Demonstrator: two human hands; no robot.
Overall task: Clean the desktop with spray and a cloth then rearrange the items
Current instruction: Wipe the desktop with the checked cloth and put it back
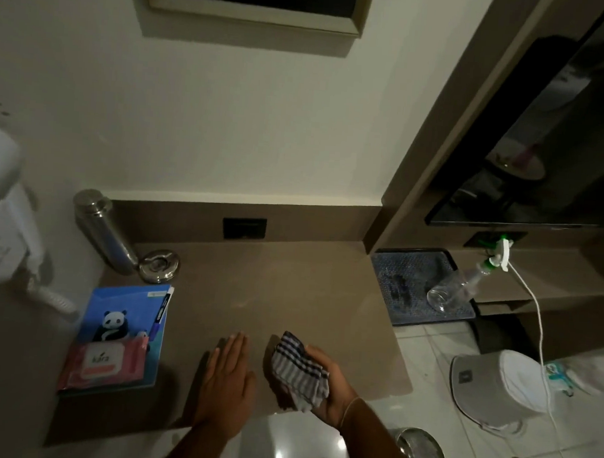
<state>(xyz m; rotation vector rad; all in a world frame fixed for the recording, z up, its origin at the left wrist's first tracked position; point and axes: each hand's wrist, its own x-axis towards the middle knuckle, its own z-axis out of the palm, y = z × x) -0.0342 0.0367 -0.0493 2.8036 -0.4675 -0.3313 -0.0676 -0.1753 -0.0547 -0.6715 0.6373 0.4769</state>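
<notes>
A brown desktop runs along the wall. My right hand holds a folded striped cloth just above the desk's front edge. My left hand lies flat, fingers together, palm down on the desk beside it. A clear spray bottle with a green-and-white nozzle leans on a dark tray at the right. At the left lie a blue panda folder with a pink wipes pack and a pen on it.
A steel flask and a round steel ashtray stand at the back left. A wall phone hangs at left. A white cable drops from a socket. On the tiled floor sit a grey bin and a steel bin.
</notes>
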